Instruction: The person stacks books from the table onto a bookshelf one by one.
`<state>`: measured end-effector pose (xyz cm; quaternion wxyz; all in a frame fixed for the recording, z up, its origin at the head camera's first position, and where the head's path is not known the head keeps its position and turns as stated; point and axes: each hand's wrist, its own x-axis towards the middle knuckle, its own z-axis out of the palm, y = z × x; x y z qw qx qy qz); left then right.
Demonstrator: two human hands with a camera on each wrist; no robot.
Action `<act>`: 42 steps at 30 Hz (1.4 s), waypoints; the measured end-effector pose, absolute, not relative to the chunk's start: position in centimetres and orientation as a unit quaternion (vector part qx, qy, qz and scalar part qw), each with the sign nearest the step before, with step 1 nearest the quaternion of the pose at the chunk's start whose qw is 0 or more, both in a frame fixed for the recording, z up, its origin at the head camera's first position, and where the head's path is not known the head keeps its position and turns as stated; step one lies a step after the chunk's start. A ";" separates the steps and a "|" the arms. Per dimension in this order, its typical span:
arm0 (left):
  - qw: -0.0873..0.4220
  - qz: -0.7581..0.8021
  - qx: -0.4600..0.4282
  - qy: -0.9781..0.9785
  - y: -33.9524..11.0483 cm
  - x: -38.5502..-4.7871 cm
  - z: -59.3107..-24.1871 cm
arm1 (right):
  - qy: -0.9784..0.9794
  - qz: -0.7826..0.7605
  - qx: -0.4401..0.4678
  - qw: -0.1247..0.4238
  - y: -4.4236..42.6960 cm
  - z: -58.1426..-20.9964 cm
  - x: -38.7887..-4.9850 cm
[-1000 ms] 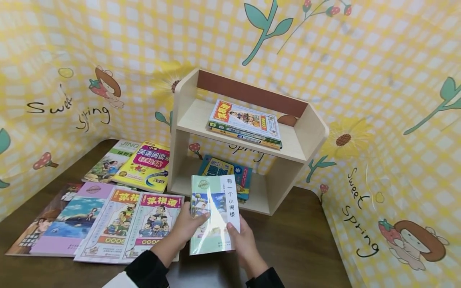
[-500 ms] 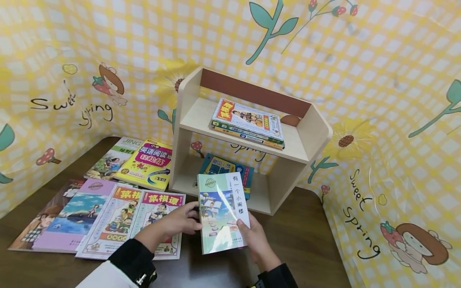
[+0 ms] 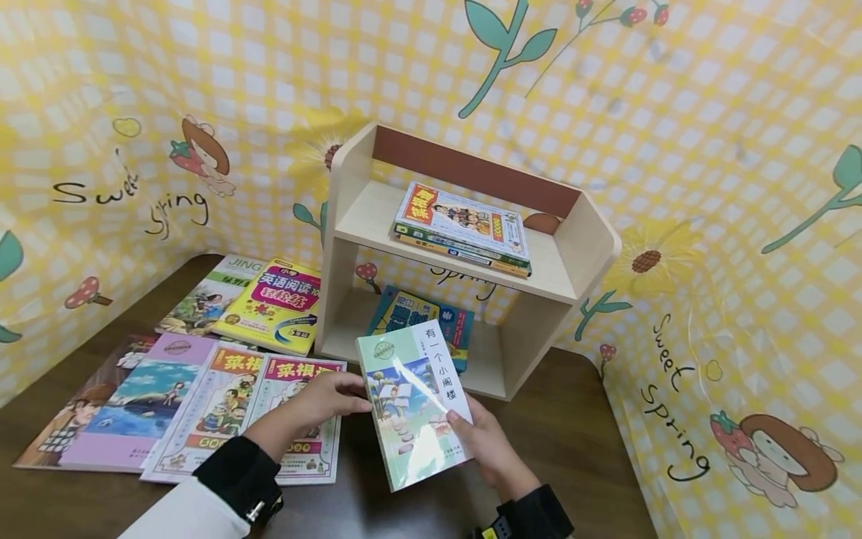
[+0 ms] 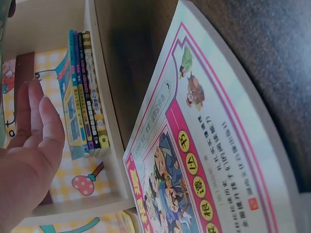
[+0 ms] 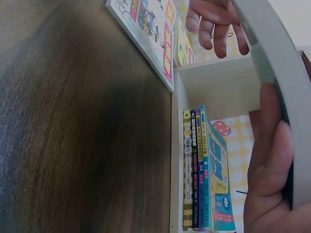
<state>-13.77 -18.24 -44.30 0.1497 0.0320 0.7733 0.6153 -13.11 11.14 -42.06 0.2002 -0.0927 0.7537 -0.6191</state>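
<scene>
My right hand (image 3: 497, 448) grips a light green paperback book (image 3: 404, 419) by its lower right side, thumb on the glossy front cover. The right wrist view shows the fingers of that right hand (image 5: 267, 179) under the book (image 5: 279, 87). My left hand (image 3: 322, 403) hovers at the book's left edge, above a pink-bordered comic book (image 3: 306, 457). In the left wrist view the left hand (image 4: 36, 150) has loosely extended fingers and holds nothing. The head view does not settle whether its fingertips touch the book.
A two-tier wooden shelf (image 3: 586, 258) stands behind, with a stack of books (image 3: 465, 224) on top and several books (image 5: 201, 170) lying stacked on its lower level. More books, including a yellow one (image 3: 276, 307) and a purple one (image 3: 141, 404), lie on the dark table (image 3: 566, 442) at left.
The left hand has let go of the book's left side and drawn slightly left. The right hand keeps its grip; the book has turned anticlockwise and tilted, its lower edge shifting right.
</scene>
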 end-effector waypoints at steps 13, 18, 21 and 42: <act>0.074 0.577 0.035 0.812 -21.3 -14.2 -42.9 | 0.737 -0.608 -0.149 0.254 10.3 -41.2 -15.3; 0.065 0.577 0.093 0.809 -21.5 -14.4 -42.2 | 0.737 -0.594 -0.173 0.272 11.0 -40.7 -15.7; 0.072 0.543 0.127 0.827 -21.3 -14.3 -41.7 | 0.744 -0.573 -0.185 0.288 11.5 -40.2 -16.0; 0.118 0.558 0.205 0.795 -18.7 -13.4 -41.6 | 0.760 -0.555 -0.147 0.304 14.1 -39.8 -16.8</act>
